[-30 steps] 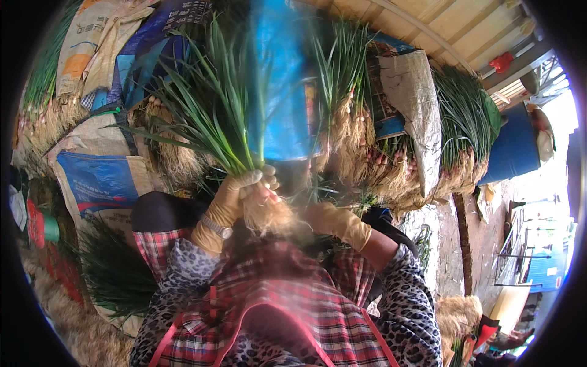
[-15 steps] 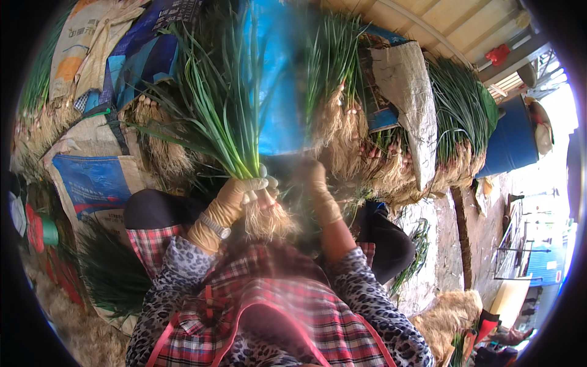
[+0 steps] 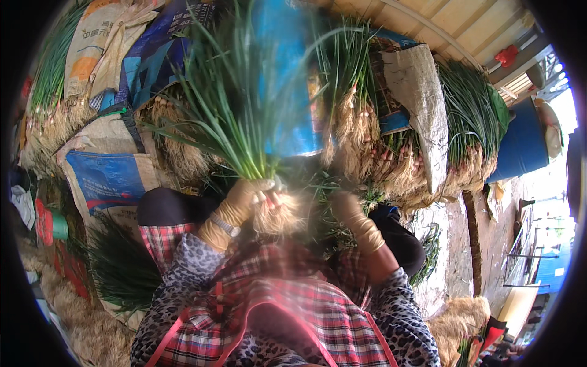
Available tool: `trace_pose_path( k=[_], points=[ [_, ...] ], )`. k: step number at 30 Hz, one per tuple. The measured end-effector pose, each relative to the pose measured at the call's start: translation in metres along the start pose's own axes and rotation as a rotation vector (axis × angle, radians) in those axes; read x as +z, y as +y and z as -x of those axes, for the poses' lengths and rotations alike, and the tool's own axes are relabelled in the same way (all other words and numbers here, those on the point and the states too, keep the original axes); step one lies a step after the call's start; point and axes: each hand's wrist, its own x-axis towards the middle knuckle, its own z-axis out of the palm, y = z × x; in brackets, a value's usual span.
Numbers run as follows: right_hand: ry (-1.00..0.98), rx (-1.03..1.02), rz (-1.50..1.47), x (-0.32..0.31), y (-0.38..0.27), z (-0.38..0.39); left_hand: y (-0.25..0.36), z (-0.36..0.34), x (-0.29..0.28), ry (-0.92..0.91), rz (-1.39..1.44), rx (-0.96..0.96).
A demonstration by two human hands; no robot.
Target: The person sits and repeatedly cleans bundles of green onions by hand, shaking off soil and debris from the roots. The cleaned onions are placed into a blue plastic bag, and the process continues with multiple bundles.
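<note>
My left hand (image 3: pixel 250 199), in a tan glove with a watch over the wrist, is closed round a bunch of green garlic (image 3: pixel 257 160). Its long leaves fan upward and away, while the pinkish white bulb ends and pale stringy roots (image 3: pixel 276 217) hang below my fingers. To the right of the bunch, apart from it, is my right hand (image 3: pixel 350 211), gloved too. Its fingers are smeared by motion, so I cannot make out what they hold, if anything. Loose green leaves (image 3: pixel 324 189) lie between the hands.
Beyond my hands, more garlic bunches (image 3: pixel 354 116) lean against a blue sheet (image 3: pixel 293 116). A grey sack (image 3: pixel 416 104) covers part of a row at the right, near a blue barrel (image 3: pixel 520 140). Left are printed sacks (image 3: pixel 110 177) and a pile of green leaves (image 3: pixel 119 260).
My right hand has moved right and a little down, away from the bunch. The left hand keeps its hold; the bunch now looks fuller, with its leaves blurred and spread wider.
</note>
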Motion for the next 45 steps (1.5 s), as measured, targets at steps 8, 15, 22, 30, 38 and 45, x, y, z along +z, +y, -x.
trace_pose_path(
  k=[8,15,22,30,38,45],
  points=[
    [0.07,-0.019,-0.309,-0.023,-0.093,-0.119,0.003,0.0,0.01,0.125,-0.104,-0.089],
    [-0.292,0.569,-0.27,-0.035,-0.08,-0.073,0.014,0.002,0.009,0.082,0.028,-0.078],
    [-0.274,0.155,-0.227,-0.024,-0.117,-0.118,0.012,0.008,0.008,0.176,0.016,-0.138],
    [0.356,0.306,-0.345,-0.039,-0.058,-0.107,0.005,0.011,0.014,-0.185,0.388,0.025],
    [0.136,0.423,-1.195,-0.072,-0.073,-0.094,0.018,-0.005,0.0,0.042,0.013,0.103],
    [0.288,-0.106,0.031,0.038,0.012,-0.072,0.014,-0.004,0.021,-0.133,0.233,0.016]
  ],
)
